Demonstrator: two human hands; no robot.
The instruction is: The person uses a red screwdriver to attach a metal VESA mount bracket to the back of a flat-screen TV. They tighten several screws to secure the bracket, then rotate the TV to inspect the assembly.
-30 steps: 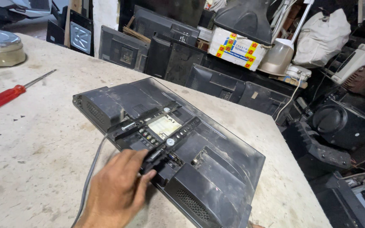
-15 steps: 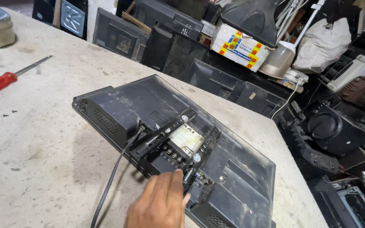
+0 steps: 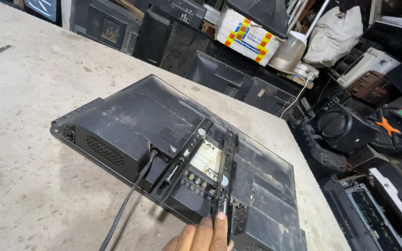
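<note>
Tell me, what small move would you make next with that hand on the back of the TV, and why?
Probably slide the fingertips up to grip the right metal bracket. The hand only touches its lower end at the picture's bottom edge, and the bracket lies flat on the television, which rests face down on the table with its cable plugged in.

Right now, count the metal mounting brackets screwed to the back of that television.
2. The left bracket runs slantwise beside the power cable. The right bracket runs past the label, its lower end touched by the hand. None seems hidden.
</note>
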